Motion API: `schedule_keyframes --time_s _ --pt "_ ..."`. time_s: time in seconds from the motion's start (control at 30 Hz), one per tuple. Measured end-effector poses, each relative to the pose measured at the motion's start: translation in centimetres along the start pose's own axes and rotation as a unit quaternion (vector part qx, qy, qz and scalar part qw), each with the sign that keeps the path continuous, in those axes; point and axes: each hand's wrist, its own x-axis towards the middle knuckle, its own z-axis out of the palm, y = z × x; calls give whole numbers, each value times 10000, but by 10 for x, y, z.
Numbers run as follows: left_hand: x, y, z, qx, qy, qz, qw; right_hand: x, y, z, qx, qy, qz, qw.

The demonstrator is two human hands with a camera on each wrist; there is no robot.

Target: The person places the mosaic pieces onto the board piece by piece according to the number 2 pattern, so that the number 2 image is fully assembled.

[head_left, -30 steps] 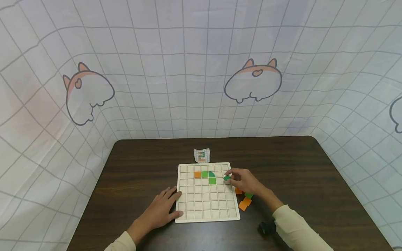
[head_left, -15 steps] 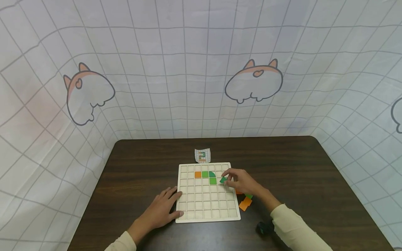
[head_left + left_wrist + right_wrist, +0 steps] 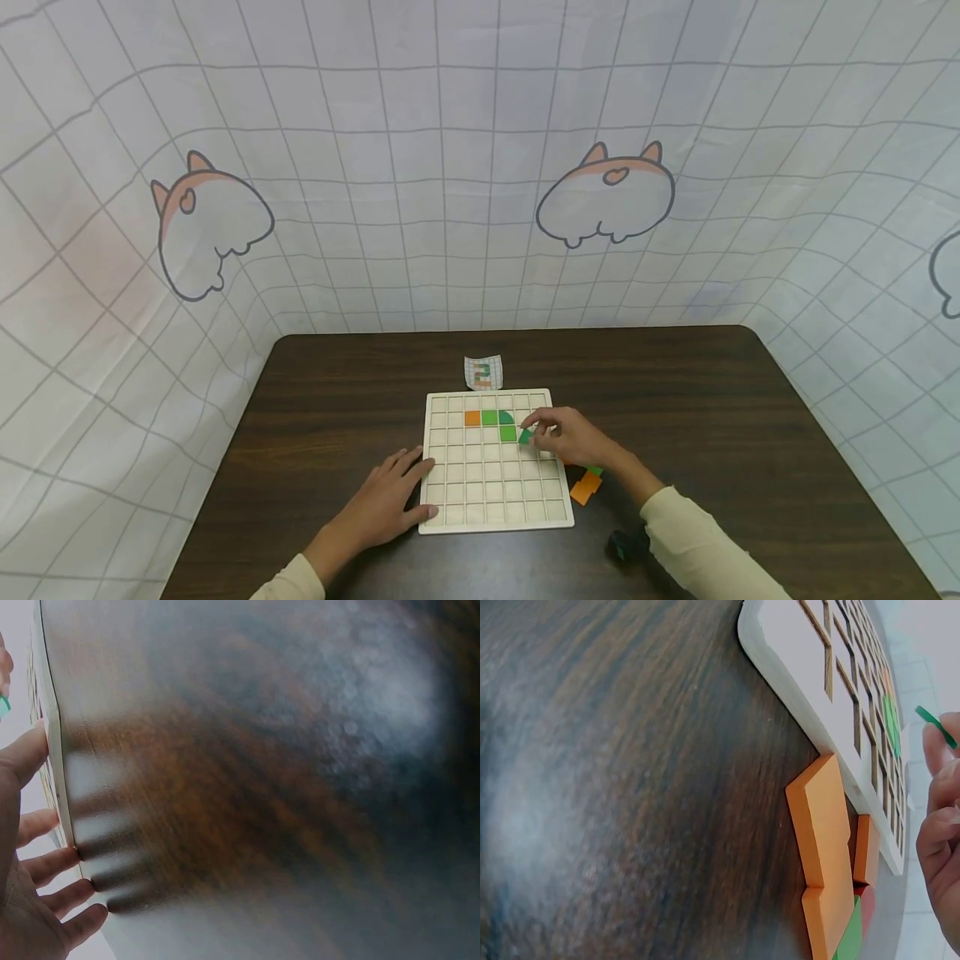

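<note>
My right hand (image 3: 572, 437) pinches a dark green tile (image 3: 526, 437) above the right part of the cream grid board (image 3: 495, 492). In the right wrist view that tile (image 3: 935, 726) appears edge-on and tilted. Along the board's upper rows lie an orange square tile (image 3: 472, 418), a light green square tile (image 3: 490, 417), a dark green tile with a rounded corner (image 3: 506, 417) and, below it, another light green square tile (image 3: 508, 433). My left hand (image 3: 390, 498) rests at the board's left edge, thumb and fingers extended; its fingertips touch the rim in the left wrist view.
Loose orange tiles (image 3: 585, 489) and a green tile (image 3: 595, 471) lie beside the board's right edge. A reddish piece (image 3: 867, 906) shows among them. Behind the board is a small patterned card (image 3: 483, 372). A black object (image 3: 625, 546) sits near the right sleeve on the dark table (image 3: 337, 375).
My right hand has moved left across the board with the dark green tile, closer to the placed light green tile. The left hand and the placed tiles have stayed put.
</note>
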Motion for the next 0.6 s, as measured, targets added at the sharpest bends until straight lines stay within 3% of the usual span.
schedule_keyframes --time_s 0.27,0.6 --pt "-1 1 -2 -54 33 52 10000 6 12 2 348 -331 -188 9987" --pt "-1 1 -2 -82 15 50 10000 13 13 11 -144 -408 -466 9980"
